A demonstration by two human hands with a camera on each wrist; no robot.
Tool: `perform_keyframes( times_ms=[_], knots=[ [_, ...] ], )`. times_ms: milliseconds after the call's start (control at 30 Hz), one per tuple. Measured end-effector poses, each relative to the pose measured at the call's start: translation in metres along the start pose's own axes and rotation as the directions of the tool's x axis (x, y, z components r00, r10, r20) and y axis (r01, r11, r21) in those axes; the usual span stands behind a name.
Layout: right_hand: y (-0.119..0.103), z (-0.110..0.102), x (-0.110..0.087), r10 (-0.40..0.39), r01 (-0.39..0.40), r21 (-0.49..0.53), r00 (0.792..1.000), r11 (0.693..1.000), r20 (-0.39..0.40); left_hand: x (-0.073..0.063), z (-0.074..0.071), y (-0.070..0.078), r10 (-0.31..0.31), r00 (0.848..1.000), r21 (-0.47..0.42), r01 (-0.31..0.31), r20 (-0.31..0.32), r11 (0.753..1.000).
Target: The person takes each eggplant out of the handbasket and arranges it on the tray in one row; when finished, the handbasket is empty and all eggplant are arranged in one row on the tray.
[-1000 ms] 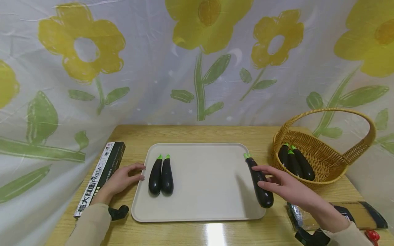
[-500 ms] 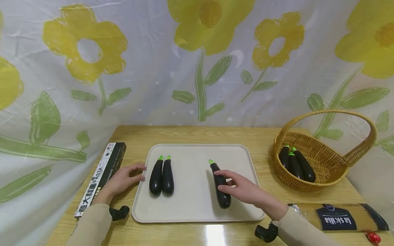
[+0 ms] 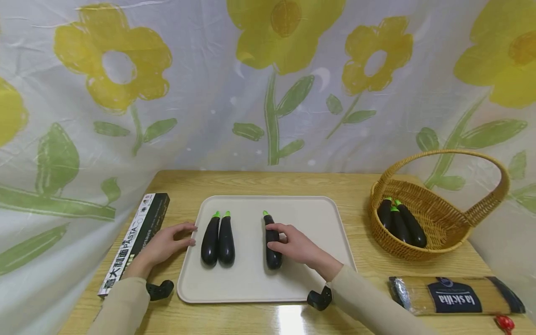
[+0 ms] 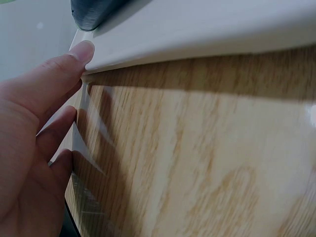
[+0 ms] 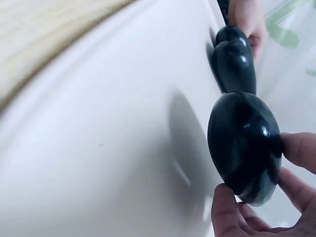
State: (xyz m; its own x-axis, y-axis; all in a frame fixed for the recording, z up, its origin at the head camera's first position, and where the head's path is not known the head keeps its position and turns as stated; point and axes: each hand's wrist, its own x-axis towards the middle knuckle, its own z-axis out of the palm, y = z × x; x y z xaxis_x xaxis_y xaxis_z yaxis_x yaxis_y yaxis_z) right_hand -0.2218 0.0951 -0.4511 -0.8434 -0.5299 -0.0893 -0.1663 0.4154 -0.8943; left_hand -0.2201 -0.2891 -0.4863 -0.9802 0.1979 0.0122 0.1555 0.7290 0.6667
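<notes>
A dark eggplant (image 3: pixel 273 249) with a green stem end is held by my right hand (image 3: pixel 299 244), thumb on one side and fingers on the other, over the middle of the tray (image 3: pixel 310 279). In the right wrist view the same eggplant (image 5: pixel 244 143) hangs above its shadow, its lower end toward the camera. Two more eggplants, one (image 3: pixel 211 243) and another (image 3: pixel 226 242), lie side by side at the tray's left. My left hand (image 3: pixel 165 244) touches the tray's left edge; in the left wrist view the thumb (image 4: pixel 83 52) rests at the rim, other fingers loosely bent.
A wicker basket (image 3: pixel 448 232) with a tall handle stands at the right, holding several eggplants. Before it lies a la sicilia pasta pack (image 3: pixel 456 295) beside a small red object (image 3: pixel 505 322). A black-and-white pasta box (image 3: pixel 136 242) lies left of the tray.
My right hand has carried the eggplant leftward from the tray's right edge to its middle, uncovering the pasta pack. My left hand has stayed at the tray's left edge.
</notes>
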Motion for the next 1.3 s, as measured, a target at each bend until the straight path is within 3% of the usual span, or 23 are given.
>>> perform_keyframes(
  times_ms=[300, 567, 800, 1000, 1300],
  knots=[
    [-0.003, 0.017, 0.021, 0.031, -0.032, -0.13, 0.999, 0.991, -0.013, 0.001, 0.0, 0.0, 0.003, 1.0, 0.013, -0.003, 0.003, 1.0],
    [-0.012, 0.03, 0.037, 0.0, -0.001, -0.21, 1.0, 0.978, -0.004, 0.003, 0.0, -0.002, 0.008, 1.0, 0.02, -0.009, 0.01, 1.0],
    [-0.02, 0.04, 0.05, -0.042, 0.038, -0.313, 0.999, 0.949, -0.006, 0.002, -0.001, -0.001, -0.004, 1.0, 0.013, 0.004, 0.015, 1.0],
    [-0.024, 0.046, 0.055, -0.068, 0.062, -0.349, 0.998, 0.935, -0.004, 0.002, -0.002, 0.0, -0.006, 1.0, 0.019, 0.005, 0.018, 1.0],
    [-0.025, 0.047, 0.054, -0.036, 0.039, -0.328, 0.999, 0.944, 0.016, 0.002, -0.002, -0.001, 0.0, 1.0, 0.016, 0.0, 0.017, 1.0]
  ],
)
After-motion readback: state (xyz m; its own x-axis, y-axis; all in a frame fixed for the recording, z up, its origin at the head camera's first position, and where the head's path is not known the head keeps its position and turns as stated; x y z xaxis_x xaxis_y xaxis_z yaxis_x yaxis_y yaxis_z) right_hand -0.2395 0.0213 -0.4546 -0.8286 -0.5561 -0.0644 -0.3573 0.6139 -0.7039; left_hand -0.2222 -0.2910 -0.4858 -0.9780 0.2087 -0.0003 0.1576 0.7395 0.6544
